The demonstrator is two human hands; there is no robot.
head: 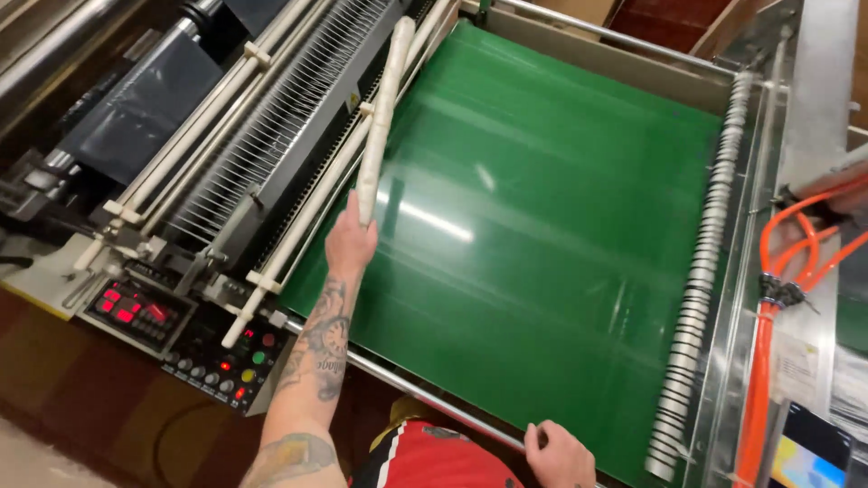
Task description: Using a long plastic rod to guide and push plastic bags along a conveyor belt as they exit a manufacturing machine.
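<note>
Roll: long white roll (383,108), thin like a rolling pin, with a soft wrapped look, maybe cloth or paper.
Where it is: it points up and away from the grip, lying over the edge between the machine's comb bars and the green belt.
Left hand: left hand (351,242) is closed around the near end of the roll, fingers wrapped tight.
Right hand: right hand (558,452) sits on the metal rail (425,394) at the near edge of the belt, well apart from the roll. It curls over the rail, but I cannot tell if it is squeezing.
How it may handle: I think it is light, since one hand lifts it by the end. It looks stiff and stays straight. Holding it at the end makes the far tip wobble; a hold nearer the middle would be steadier.
Green belt: green belt (561,244) is wide, flat, smooth and shiny, just beside the grip on its right.
Comb bars: white rods (271,145) and a row of thin wires run along the left of the grip.
Button panel: dark panel (217,357) with red lights and round buttons is below the grip, near the arm.
Orange hoses: bendy orange hoses (787,262) are far off on the right side.
</note>
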